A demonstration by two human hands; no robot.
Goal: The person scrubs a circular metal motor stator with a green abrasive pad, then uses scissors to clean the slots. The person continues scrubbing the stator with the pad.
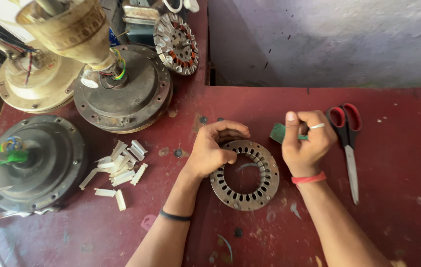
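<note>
**Hands at a slotted stator ring on the red worktop**

A round slotted metal stator ring (244, 175) lies flat on the dark red worktop (398, 217), near the middle and toward the near edge. The left hand (213, 148) rests on the ring's left rim, fingers curled over it, its grip closed on the rim. The right hand (307, 141) hovers just past the ring's right side, its grip pinched shut on a small green paper strip (277, 132). Red-handled scissors (349, 148) lie just right of that hand. White paper strips (120, 170) are scattered well to the left, beside grey fan motor housings (37, 163).
</note>
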